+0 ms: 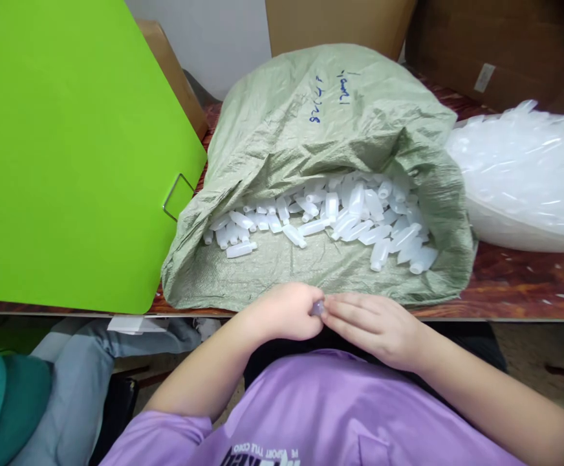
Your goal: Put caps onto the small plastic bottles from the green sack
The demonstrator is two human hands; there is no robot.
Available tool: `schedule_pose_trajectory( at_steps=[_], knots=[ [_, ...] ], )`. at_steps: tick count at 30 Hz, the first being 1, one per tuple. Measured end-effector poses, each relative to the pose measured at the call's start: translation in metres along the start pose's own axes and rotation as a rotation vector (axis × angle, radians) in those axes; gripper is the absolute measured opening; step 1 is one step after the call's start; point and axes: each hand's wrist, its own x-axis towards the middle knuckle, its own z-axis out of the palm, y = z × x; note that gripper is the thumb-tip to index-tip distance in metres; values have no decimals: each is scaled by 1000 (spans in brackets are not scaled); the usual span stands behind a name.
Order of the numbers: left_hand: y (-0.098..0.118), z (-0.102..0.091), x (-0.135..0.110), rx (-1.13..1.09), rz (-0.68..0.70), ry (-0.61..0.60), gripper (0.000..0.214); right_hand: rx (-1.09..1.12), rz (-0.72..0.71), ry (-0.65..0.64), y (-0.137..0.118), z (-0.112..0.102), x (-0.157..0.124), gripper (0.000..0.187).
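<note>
My left hand (pixel 286 312) is curled into a fist just below the table edge, with a small translucent bottle (pixel 317 308) poking out between its fingers. My right hand (pixel 374 325) meets it from the right, its fingertips pinching the same bottle's end. Both hands hover over my lap, above a purple shirt (pixel 330 414). Right behind them an open green woven sack (pixel 321 129) lies on the table, spilling several small white plastic bottles (pixel 330 213) toward its mouth.
A bright green board (pixel 68 149) with a wire clip (pixel 178 196) stands at the left. A clear plastic bag (pixel 524 175) of translucent items lies at the right on the brown table (pixel 524 285). Cardboard boxes (pixel 495 45) stand behind. Grey fabric and a teal object sit lower left.
</note>
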Motion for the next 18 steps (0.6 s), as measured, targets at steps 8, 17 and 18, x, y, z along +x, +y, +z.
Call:
schedule_pose_trajectory(
  at_steps=[8, 17, 18],
  knots=[
    [12, 1, 4, 82, -78, 64, 14, 276, 653, -147, 4, 6, 3, 35],
    [1, 7, 7, 239, -91, 153, 17, 308, 788, -190, 4, 16, 3, 31],
    [0, 9, 7, 226, -89, 151, 17, 310, 804, -190, 4, 16, 4, 31]
  ],
)
